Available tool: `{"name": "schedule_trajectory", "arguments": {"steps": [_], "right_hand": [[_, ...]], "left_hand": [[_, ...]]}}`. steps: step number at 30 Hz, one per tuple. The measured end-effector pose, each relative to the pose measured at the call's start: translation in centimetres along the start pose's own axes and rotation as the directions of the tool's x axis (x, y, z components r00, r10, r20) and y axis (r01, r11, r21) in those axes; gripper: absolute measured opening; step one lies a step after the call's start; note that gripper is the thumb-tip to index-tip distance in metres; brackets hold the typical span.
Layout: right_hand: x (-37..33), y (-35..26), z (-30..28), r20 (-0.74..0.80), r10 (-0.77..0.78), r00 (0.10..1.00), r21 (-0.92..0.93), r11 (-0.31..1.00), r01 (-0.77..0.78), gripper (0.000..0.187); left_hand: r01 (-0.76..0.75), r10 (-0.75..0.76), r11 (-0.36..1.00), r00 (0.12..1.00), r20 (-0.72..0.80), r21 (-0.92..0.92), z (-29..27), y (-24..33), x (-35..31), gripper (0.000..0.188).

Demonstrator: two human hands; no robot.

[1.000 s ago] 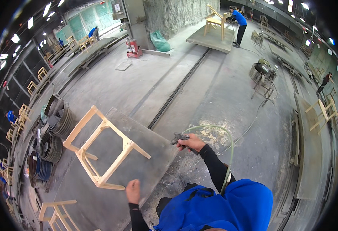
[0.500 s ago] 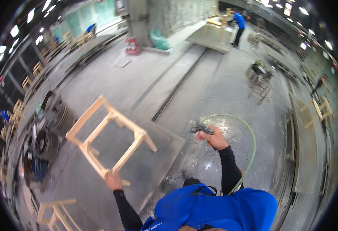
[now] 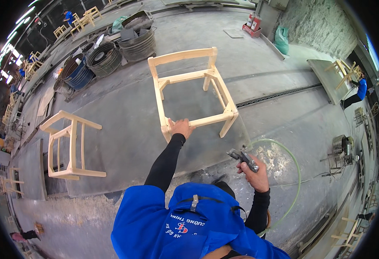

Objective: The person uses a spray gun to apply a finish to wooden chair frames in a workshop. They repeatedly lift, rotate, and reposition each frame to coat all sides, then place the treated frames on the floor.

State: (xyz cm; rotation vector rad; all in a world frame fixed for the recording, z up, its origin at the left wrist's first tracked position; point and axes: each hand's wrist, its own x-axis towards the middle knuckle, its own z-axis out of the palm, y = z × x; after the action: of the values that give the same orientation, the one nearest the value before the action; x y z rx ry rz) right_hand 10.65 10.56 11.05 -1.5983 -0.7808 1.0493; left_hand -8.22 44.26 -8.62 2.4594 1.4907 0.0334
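Note:
A seatless pale wooden chair frame (image 3: 209,121) stands upright on a grey board (image 3: 124,116) in front of me. My left hand (image 3: 181,128) is closed over its near left corner, where the front rail meets the leg. In my right hand (image 3: 256,177) is a dark spray gun (image 3: 244,159), held to the right of the frame and apart from it, its nozzle end toward the board. The fingers wrap around its handle. A thin green hose (image 3: 298,172) loops out to the right of that hand. Another bare chair frame (image 3: 73,146) lies tipped at the board's left side.
Round metal tubs (image 3: 137,45) and a blue drum (image 3: 77,75) stand beyond the board at the left. A floor track (image 3: 280,93) runs toward another platform (image 3: 323,80), where a person in blue (image 3: 361,90) handles a chair. A red bottle holder (image 3: 252,30) stands far back.
My view has swung left, and the held chair frame now appears farther right and more squarely turned. My left hand remains on its corner. The spray gun stays in my right hand.

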Motion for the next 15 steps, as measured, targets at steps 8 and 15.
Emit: {"name": "schedule_trajectory", "arguments": {"steps": [8, 15], "right_hand": [[4.7, -4.6, 1.1, -0.075, -0.051, 0.996, 0.034, 0.998, 0.053, 0.041], [7.1, -8.0, 2.4, -0.15, -0.243, 0.958, 0.058, 0.966, 0.254, 0.045]], "left_hand": [[-0.111, 0.113, 0.994, 0.987, 0.113, -0.02, -0.2, 2.4, -8.6, 0.057], [-0.13, 0.135, 0.99, 0.984, 0.115, -0.052, -0.3, 3.3, -10.1, 0.061]]}}
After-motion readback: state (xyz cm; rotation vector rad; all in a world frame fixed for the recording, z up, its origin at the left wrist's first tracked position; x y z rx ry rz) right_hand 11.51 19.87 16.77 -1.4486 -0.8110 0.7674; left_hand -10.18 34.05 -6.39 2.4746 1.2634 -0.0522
